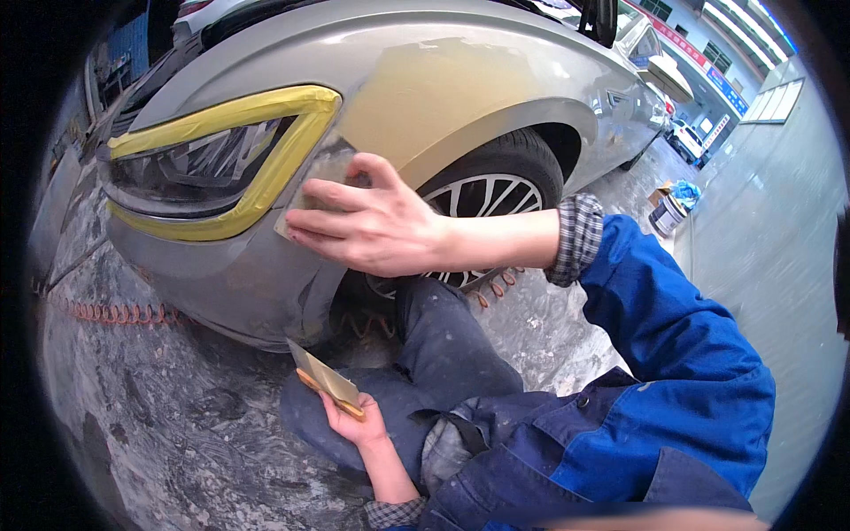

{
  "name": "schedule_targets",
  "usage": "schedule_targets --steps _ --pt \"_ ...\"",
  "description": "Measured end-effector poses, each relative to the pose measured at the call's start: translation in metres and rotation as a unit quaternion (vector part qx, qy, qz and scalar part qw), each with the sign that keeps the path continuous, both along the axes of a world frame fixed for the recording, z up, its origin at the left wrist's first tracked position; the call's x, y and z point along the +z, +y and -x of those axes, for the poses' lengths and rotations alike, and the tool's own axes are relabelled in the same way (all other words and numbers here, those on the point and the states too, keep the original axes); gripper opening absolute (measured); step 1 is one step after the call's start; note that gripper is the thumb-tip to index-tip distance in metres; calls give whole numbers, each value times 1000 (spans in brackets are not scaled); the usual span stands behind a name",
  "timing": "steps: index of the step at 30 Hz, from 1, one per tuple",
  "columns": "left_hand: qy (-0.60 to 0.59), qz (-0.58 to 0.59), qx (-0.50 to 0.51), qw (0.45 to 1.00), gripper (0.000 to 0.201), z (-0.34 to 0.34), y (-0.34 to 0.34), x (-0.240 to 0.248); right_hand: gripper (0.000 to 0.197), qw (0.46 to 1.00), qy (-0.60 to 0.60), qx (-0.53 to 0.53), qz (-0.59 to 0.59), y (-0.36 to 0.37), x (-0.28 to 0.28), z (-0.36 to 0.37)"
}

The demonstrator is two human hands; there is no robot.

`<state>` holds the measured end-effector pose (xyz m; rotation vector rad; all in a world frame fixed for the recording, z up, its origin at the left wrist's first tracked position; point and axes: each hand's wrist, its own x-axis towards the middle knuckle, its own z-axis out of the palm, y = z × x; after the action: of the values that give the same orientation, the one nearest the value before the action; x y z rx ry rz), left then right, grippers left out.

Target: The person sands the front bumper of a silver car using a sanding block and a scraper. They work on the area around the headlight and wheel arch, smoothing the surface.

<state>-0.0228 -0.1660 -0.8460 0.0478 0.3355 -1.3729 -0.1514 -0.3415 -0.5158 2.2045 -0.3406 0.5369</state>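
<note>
Head view, and the silver car (496,53) fills the top of it, nose toward my left, its front wing carrying a broad patch of tan filler (443,93) above the wheel arch. Below that, the front wheel (487,195) with its spoked rim, partly behind my arm. The headlight (199,159) is framed all round in yellow masking tape (266,111). Grey, smeared concrete floor (177,425) under everything, an orange coiled hose (115,311) trailing along it beneath the bumper. Far off to the right, a bucket (666,215) by the wall. Now me: blue work jacket sleeve, checked cuff, my right hand (372,226) stretched across to the bumper corner just beside the headlight, fingers spread flat and pressing a pale sheet (305,199) against the panel; sandpaper or a spreader, I can't say from here. Down low, my left hand (354,418) rests by my knee, fingers curled around a flat metal scraper (323,379) with an orange edge, blade tilted up toward the car.
</note>
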Motion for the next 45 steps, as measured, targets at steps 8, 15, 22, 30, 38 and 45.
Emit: schedule_targets --steps 8,15,22,30,38,45 --pt "-4 45 6 999 34 -4 5 -2 45 997 77 -28 17 12 -27 18" --pt "-8 52 15 999 34 -6 8 0 36 999 -31 28 16 8 -4 50" --pt "-20 7 14 1000 35 -3 7 7 36 998 -65 21 12 -19 15 34" --pt "-25 36 8 999 34 -3 9 6 37 997 -74 23 18 -23 9 22" --pt "-22 43 14 999 36 -5 6 5 39 1000 10 17 17 -12 -14 43" --pt "-9 56 7 998 35 -6 5 0 39 998 -41 54 12 1 -2 59"
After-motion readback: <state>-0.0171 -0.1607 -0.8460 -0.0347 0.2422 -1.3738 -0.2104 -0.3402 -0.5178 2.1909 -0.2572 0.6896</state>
